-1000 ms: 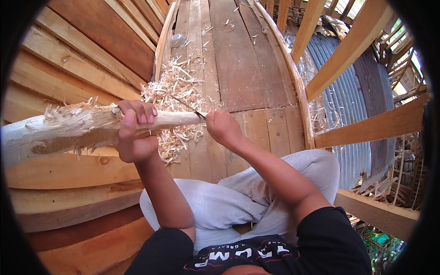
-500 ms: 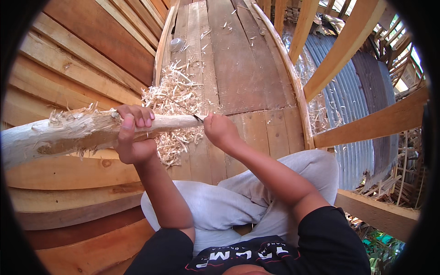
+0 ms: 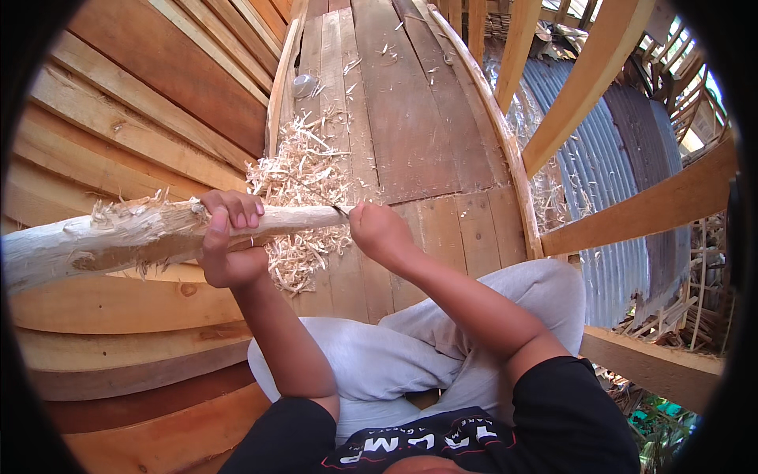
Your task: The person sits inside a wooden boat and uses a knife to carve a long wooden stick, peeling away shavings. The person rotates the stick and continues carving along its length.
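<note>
Hands slightly lower in view

The head view looks steeply down from above the shirt, facing ahead along the floor, its fisheye bowing straight edges toward a dark round rim. The shirt is nearest, at the lower edge; the left grip is near, left of centre, the right grip at centre.
</note>
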